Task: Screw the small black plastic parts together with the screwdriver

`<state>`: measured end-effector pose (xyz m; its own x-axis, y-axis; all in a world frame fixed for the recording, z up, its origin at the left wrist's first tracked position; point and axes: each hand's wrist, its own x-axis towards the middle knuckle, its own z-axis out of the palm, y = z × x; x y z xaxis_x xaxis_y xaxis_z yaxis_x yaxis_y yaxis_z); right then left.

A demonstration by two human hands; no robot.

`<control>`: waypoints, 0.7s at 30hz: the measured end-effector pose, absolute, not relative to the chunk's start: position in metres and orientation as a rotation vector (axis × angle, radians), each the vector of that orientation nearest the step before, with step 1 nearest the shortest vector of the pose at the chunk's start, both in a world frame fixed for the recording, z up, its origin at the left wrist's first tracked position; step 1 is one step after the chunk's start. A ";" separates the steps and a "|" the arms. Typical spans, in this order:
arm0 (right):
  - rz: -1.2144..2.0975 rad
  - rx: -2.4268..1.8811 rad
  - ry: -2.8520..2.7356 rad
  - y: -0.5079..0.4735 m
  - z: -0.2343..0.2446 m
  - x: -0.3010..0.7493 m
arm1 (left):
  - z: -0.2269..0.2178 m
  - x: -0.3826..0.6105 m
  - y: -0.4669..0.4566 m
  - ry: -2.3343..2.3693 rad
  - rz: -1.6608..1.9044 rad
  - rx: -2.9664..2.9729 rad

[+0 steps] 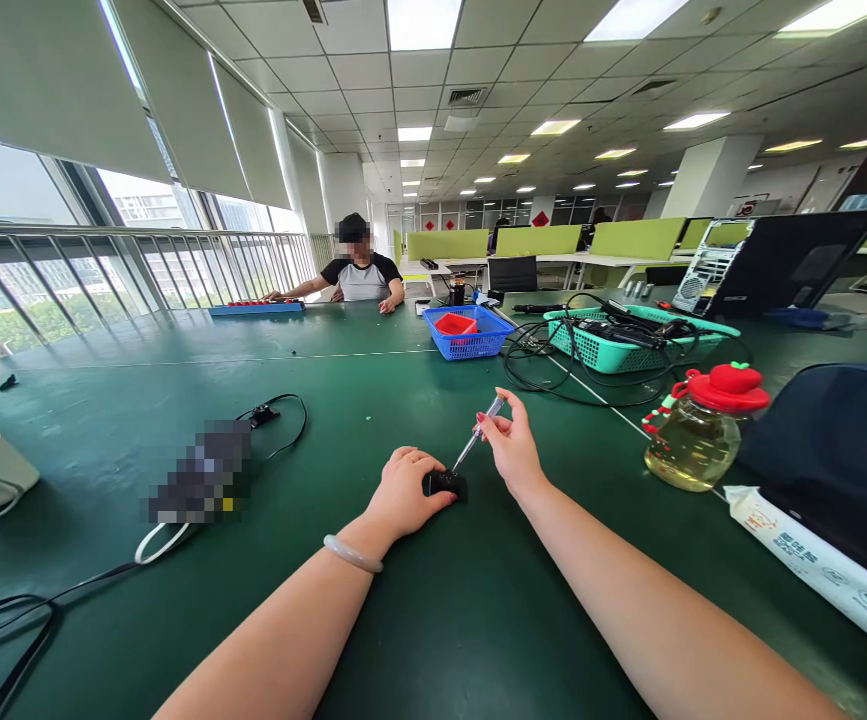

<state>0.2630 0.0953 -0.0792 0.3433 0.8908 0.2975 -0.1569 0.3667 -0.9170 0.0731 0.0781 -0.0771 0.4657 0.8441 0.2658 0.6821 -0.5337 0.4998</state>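
Note:
My left hand (409, 490) grips a small black block-like part (445, 484) and holds it down on the green table (403, 620). Between the fingers of my right hand (512, 440) is a slim screwdriver (478, 432) with a clear handle, tilted down to the left. Its tip meets the top of the black part; the exact spot is too small to make out. Part of the block is hidden behind my left fingers and thumb.
A blue basket (467, 345) with a red tray, a teal basket (605, 357) of cables, and a red-lidded bottle (695, 450) stand ahead and right. A cabled device (204, 470) lies left. Across the table sits a person (362, 275) beside a blue tray (257, 311).

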 end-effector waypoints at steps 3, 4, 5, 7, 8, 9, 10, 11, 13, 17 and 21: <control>0.833 -0.950 -0.963 0.096 -0.081 0.264 | -0.077 0.072 0.077 1.297 0.702 2.408; 0.840 -0.959 -0.959 0.096 -0.081 0.264 | -0.078 0.072 0.077 1.296 0.703 2.412; 0.846 -0.973 -0.955 0.096 -0.082 0.265 | -0.078 0.072 0.077 1.295 0.703 2.415; 0.859 -1.005 -0.953 0.096 -0.083 0.266 | -0.078 0.071 0.077 1.296 0.693 2.422; 0.865 -1.018 -0.956 0.096 -0.083 0.267 | -0.078 0.071 0.077 1.300 0.684 2.427; 0.873 -1.026 -0.961 0.095 -0.083 0.267 | -0.078 0.071 0.077 1.304 0.675 2.433; 0.881 -1.029 -0.969 0.095 -0.083 0.267 | -0.078 0.071 0.077 1.309 0.667 2.436; 0.889 -1.027 -0.976 0.095 -0.083 0.267 | -0.077 0.071 0.077 1.313 0.661 2.438; 0.902 -1.021 -0.988 0.094 -0.083 0.267 | -0.077 0.072 0.076 1.318 0.656 2.439; 0.924 -1.014 -1.017 0.094 -0.083 0.264 | -0.077 0.072 0.077 1.336 0.663 2.444; 0.912 -0.994 -1.022 0.096 -0.085 0.264 | -0.079 0.071 0.078 1.316 0.668 2.468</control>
<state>0.2636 0.0957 -0.0847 0.2657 0.9326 0.2444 -0.1375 0.2876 -0.9478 0.0714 0.0781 -0.0792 0.4824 0.8328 0.2716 0.7108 -0.5534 0.4342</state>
